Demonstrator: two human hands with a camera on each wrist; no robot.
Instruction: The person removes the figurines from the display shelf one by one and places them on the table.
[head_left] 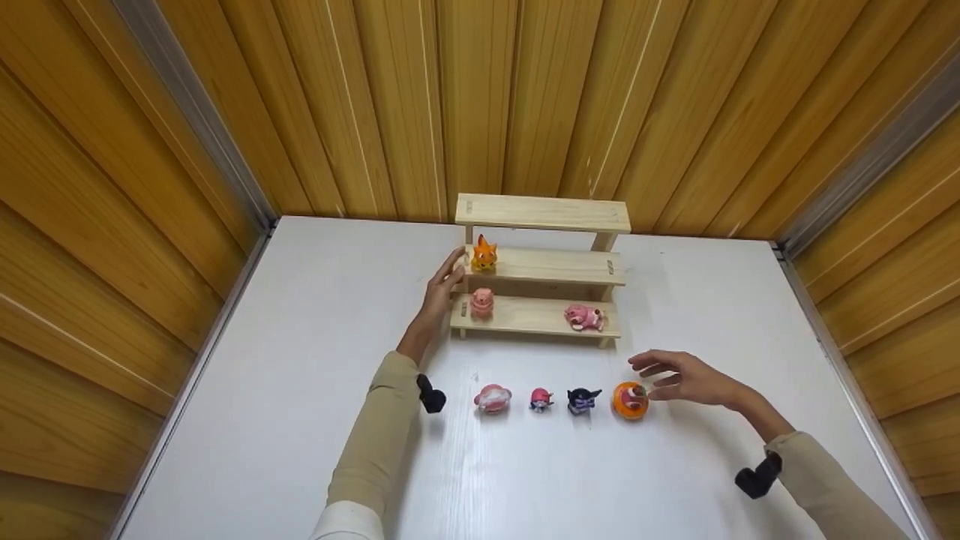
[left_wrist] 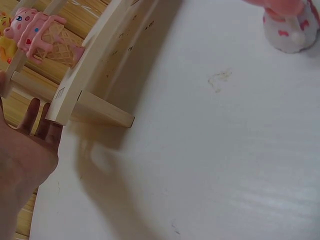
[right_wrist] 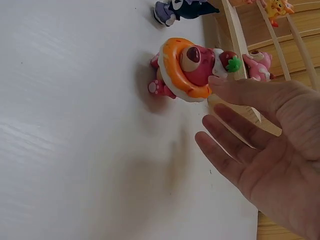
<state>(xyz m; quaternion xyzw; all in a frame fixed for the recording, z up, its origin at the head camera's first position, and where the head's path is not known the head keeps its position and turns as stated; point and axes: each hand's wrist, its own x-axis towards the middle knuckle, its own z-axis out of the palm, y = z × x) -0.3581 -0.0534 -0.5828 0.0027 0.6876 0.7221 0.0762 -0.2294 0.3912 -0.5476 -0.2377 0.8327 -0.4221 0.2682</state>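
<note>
My left hand (head_left: 439,297) rests against the left end of a three-step wooden shelf (head_left: 540,212), its fingertips beside the middle step. By those fingers an orange fox-like figurine (head_left: 484,256) stands on that step. On the lowest step are a pink ice-cream-cone figurine (left_wrist: 42,35) at the left and a pink bear figurine (head_left: 583,317) lying at the right. My right hand (head_left: 686,377) is spread beside a pink bear figurine in an orange doughnut ring (right_wrist: 182,70). In the right wrist view, its thumb tip overlaps the ring's edge near the strawberry on the bear's head.
Left of the doughnut-ring bear, a dark figurine (head_left: 581,400), a small pink-and-grey one (head_left: 541,400) and a pink-and-white one (head_left: 493,399) stand in a row on the white table (head_left: 315,322). Wood-slat walls (head_left: 480,97) enclose the back and sides, close behind the shelf.
</note>
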